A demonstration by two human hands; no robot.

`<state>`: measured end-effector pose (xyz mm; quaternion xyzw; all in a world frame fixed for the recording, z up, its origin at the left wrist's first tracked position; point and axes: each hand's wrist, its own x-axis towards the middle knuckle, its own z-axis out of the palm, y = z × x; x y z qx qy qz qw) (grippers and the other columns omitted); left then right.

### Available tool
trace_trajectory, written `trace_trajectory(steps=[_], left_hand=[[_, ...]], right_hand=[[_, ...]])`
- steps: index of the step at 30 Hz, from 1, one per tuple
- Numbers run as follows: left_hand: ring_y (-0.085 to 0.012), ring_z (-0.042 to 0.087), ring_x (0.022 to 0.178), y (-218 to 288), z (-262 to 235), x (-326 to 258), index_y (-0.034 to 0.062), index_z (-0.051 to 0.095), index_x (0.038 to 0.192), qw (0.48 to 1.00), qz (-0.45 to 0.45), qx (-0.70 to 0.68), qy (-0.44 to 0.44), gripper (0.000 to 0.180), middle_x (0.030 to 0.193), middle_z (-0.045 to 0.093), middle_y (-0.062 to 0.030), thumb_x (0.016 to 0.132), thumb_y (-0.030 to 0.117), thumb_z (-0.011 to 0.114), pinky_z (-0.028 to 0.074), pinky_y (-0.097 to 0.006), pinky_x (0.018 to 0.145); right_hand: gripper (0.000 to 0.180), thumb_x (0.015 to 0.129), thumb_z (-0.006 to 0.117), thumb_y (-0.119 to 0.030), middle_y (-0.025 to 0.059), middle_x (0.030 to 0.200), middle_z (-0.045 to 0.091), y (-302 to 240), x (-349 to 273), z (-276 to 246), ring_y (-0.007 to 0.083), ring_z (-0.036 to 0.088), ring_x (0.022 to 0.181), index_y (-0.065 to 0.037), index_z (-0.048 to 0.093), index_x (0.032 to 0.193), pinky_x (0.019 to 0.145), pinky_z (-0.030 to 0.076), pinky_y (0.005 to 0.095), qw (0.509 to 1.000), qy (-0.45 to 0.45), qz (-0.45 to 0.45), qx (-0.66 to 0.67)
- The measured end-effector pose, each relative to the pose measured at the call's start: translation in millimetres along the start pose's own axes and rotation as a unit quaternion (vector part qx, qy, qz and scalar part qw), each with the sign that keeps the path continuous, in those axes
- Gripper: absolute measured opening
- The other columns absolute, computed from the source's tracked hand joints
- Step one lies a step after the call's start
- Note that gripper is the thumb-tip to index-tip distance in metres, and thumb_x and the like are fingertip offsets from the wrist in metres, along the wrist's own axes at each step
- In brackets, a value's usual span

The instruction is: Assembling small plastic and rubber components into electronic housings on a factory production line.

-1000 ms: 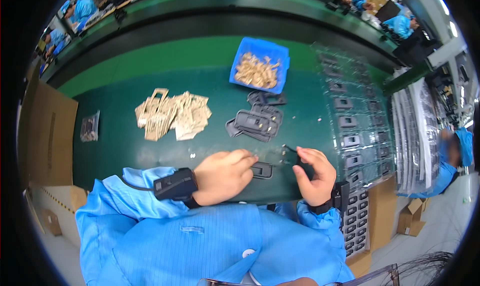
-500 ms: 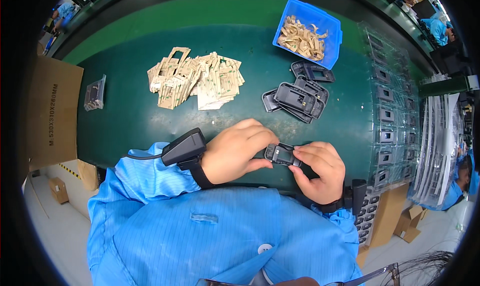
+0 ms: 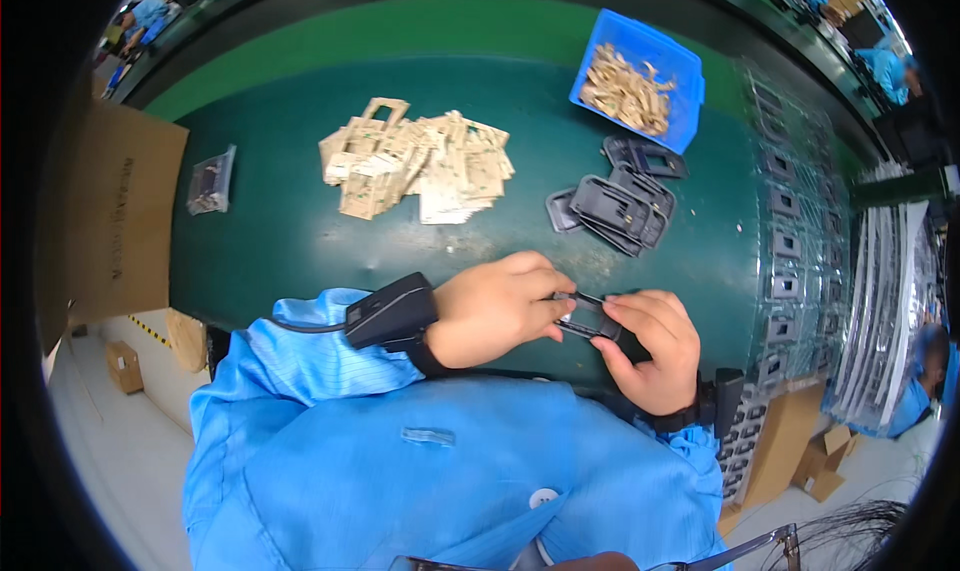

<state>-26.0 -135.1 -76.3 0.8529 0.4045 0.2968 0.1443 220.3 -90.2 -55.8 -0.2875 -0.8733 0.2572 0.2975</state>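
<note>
Close to the near edge of the table I hold a small black plastic housing (image 3: 594,318) with a rectangular window. My right hand (image 3: 658,346) pinches its right end between thumb and fingers. The bent fingers of my left hand (image 3: 505,311) close over its left end and hide part of it. Beyond my hands lies a loose pile of similar black plastic housings (image 3: 612,209). To the left of that pile is a heap of beige adhesive-backed frame sheets (image 3: 425,166), some with cut-out windows.
A blue bin (image 3: 690,106) at the far right holds curled beige strips (image 3: 625,86). Clear plastic trays (image 3: 785,241) with black parts line the right side. A small bagged packet (image 3: 212,181) lies at left, beside a cardboard box (image 3: 120,221). Other people sit at distant benches.
My left fingers have shifted further over the housing's left end and cover more of it. My right hand keeps its pinch. The whole view has shifted slightly.
</note>
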Motion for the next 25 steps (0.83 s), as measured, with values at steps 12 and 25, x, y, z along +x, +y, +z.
trace_trajectory(steps=[12,25], left_hand=[[-0.0295,0.057,0.096,-26,62,2,0.0104,0.071,0.090,0.990,0.070,-0.064,0.102,0.039,0.098,0.066,-0.0035,0.073,0.046,0.073,0.050,-0.039,0.074],[-0.0297,0.061,0.081,-79,142,9,0.0077,0.053,0.080,0.935,-0.150,-0.263,0.187,0.021,0.086,0.060,-0.0153,0.094,0.023,0.052,0.050,-0.043,0.077]], right_hand=[[0.033,0.080,0.078,-0.012,0.0182,0.101,0.068,-13,8,-13,0.0357,0.065,0.090,0.000,0.066,0.109,0.080,0.051,0.0439,0.991,-0.018,-0.130,-0.034],[0.033,0.088,0.072,-0.021,0.0224,0.085,0.070,32,23,22,0.0399,0.068,0.069,0.009,0.065,0.099,0.060,0.056,0.0460,0.893,0.167,-0.414,0.051]])
